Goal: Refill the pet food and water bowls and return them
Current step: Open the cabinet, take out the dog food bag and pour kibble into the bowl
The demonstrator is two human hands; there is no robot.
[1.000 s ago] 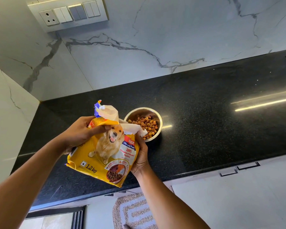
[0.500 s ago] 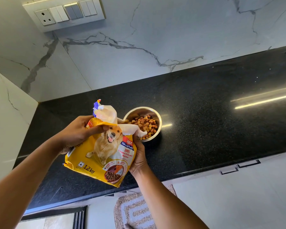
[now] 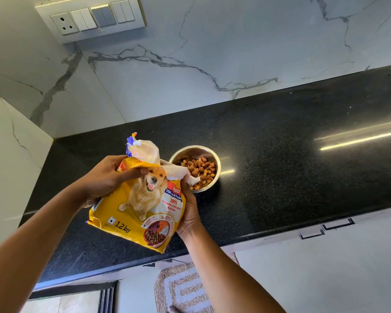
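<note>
Gripping the bag mid-frame, left hand and right hand tilt it over the kibble-filled bowl on the worktop.

Both arms bare, both in frame. Left forearm enters from 8 o'clock and runs up toward centre. The left hand grips the upper part of the dog food bag, thumb laid across the front face, fingers wrapped behind and out of sight. Right forearm enters from 5 o'clock, wrist bent. The right hand holds the bag's 3 o'clock edge, palm against the side, fingertips curled near the torn mouth. Hands apart, bag between them.
</note>
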